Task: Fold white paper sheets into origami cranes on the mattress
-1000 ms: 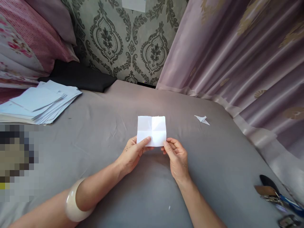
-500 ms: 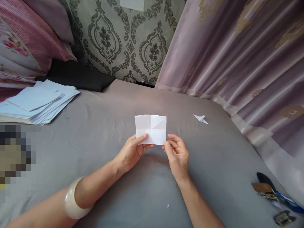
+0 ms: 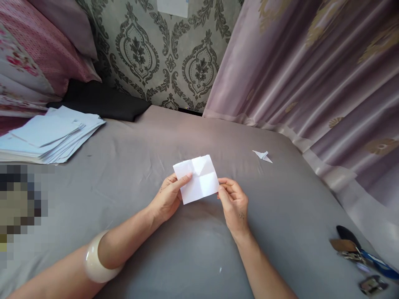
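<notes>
A small white sheet of paper (image 3: 202, 180) with crossing crease lines is held tilted above the grey sheet, its right side higher than its left. My left hand (image 3: 170, 195) grips its left side, thumb on the front and fingers behind. At the lower right corner, my right hand (image 3: 233, 201) pinches the paper between thumb and fingertips. Farther right lies a small folded paper figure (image 3: 263, 156) with pointed ends. A pale bangle (image 3: 99, 259) circles my left forearm.
A stack of white papers (image 3: 52, 135) lies at the left, before a black cloth (image 3: 106, 99). Keys with a brown tag (image 3: 344, 246) and a metal piece (image 3: 372, 285) lie at lower right. A mauve curtain (image 3: 280, 74) hangs along the right side.
The paper has turned counter-clockwise, from level to tilted, and its lower left corner has come nearer. My left thumb has shifted slightly; both hands stay on the paper.
</notes>
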Available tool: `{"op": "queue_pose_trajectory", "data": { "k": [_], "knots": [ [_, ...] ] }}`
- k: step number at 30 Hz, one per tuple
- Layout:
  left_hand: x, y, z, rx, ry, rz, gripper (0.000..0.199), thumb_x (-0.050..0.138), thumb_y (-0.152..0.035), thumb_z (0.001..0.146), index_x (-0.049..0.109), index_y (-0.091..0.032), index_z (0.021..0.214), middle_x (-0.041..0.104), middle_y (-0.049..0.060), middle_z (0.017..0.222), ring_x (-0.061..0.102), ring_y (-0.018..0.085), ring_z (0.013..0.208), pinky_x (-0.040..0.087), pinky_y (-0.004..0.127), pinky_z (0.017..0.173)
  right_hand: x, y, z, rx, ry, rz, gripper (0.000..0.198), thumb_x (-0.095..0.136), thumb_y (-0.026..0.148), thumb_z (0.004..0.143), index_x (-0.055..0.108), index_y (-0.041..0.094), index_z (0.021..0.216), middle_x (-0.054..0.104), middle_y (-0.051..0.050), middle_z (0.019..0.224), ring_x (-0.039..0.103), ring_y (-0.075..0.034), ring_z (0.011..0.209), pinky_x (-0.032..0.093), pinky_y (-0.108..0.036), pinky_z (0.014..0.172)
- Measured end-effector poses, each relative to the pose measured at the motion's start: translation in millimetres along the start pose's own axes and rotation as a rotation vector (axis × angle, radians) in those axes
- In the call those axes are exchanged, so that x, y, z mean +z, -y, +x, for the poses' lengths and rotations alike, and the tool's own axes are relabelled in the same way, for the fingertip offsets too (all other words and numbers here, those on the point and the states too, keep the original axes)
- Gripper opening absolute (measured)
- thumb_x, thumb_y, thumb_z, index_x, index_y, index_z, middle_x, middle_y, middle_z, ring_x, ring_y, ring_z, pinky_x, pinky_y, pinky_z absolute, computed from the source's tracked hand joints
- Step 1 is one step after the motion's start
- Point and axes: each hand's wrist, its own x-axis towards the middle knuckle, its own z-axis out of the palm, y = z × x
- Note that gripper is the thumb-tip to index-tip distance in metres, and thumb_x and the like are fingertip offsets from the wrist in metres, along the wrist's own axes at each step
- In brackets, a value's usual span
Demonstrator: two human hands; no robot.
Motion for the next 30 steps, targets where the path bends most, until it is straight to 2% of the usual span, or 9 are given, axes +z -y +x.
{"op": "queue_pose_trajectory", "data": {
  "k": [5,9,12,15,18,22,24,27,30],
  "knots": [
    [-1,0,2,-0.023,0.012,0.018,0.036,0.077,-0.035,0.074,0.068,-0.013,0.102,0.074,0.012,0.094,0.070,0.024,0.081,0.053,0.035,0.074,-3,-3,-1,-0.018,0.081,0.087,0.032,0.043,0.042,0.092,0.067,0.022,0.100,0.069,-0.004,0.079,0.061,-0.017,0.068,0.050,-0.033,0.065],
    [0,2,1,-0.051,0.087,0.068,0.037,0.075,-0.035,0.076,0.069,-0.011,0.104,0.075,0.014,0.093,0.070,0.025,0.079,0.053,0.034,0.073,-4,-2,0,-0.067,0.145,0.051,0.025,0.051,0.029,0.089,0.061,0.024,0.112,0.070,-0.005,0.095,0.065,-0.019,0.086,0.053,-0.034,0.076],
    [-1,4,1,-0.085,0.121,0.081,0.035,0.072,-0.033,0.079,0.069,-0.011,0.106,0.074,0.014,0.094,0.070,0.024,0.079,0.053,0.034,0.073,-4,2,0,-0.235,0.213,-0.084,0.027,0.052,0.021,0.089,0.060,0.026,0.115,0.065,-0.006,0.107,0.063,-0.018,0.093,0.053,-0.033,0.078],
    [0,5,1,-0.087,0.151,0.057,0.033,0.069,-0.032,0.081,0.068,-0.012,0.107,0.074,0.014,0.096,0.070,0.025,0.085,0.053,0.034,0.075,-3,5,-1,-0.480,0.292,-0.277,0.032,0.053,0.016,0.088,0.060,0.026,0.119,0.059,-0.008,0.114,0.059,-0.020,0.100,0.052,-0.035,0.082],
    [1,1,1,-0.138,0.236,-0.010,0.040,0.060,-0.045,0.087,0.067,-0.012,0.108,0.072,0.015,0.102,0.068,0.027,0.093,0.053,0.036,0.080,-1,4,-5,-0.695,0.337,-0.501,0.037,0.056,0.016,0.086,0.060,0.023,0.123,0.057,-0.011,0.116,0.056,-0.023,0.103,0.050,-0.041,0.088],
    [-1,-5,2,-0.223,0.319,-0.113,0.064,0.041,-0.067,0.088,0.067,-0.011,0.104,0.071,0.016,0.101,0.067,0.029,0.096,0.051,0.039,0.085,0,-1,-7,-0.771,0.393,-0.708,0.047,0.069,0.034,0.081,0.060,0.020,0.125,0.057,-0.014,0.121,0.053,-0.027,0.101,0.049,-0.046,0.089],
    [-2,-5,3,-0.227,0.318,-0.114,0.053,0.047,-0.059,0.089,0.066,-0.011,0.102,0.071,0.015,0.099,0.067,0.028,0.095,0.051,0.038,0.086,-2,-3,-6,-0.777,0.413,-0.767,0.051,0.070,0.031,0.080,0.057,0.020,0.129,0.057,-0.014,0.124,0.052,-0.029,0.106,0.048,-0.047,0.091],
    [-4,-2,5,-0.178,0.259,-0.078,0.019,0.060,-0.028,0.087,0.065,-0.013,0.097,0.071,0.012,0.095,0.068,0.024,0.089,0.051,0.035,0.083,-4,-5,-3,-0.803,0.428,-0.826,0.051,0.056,0.007,0.083,0.055,0.023,0.132,0.060,-0.010,0.123,0.051,-0.027,0.109,0.046,-0.045,0.094],
    [-4,0,5,-0.125,0.199,-0.011,0.014,0.064,-0.015,0.081,0.065,-0.013,0.095,0.071,0.010,0.088,0.068,0.021,0.079,0.051,0.032,0.075,-4,-6,0,-0.813,0.408,-0.785,0.054,0.045,-0.002,0.083,0.058,0.025,0.127,0.064,-0.007,0.118,0.053,-0.023,0.106,0.047,-0.042,0.091]
  ]
}}
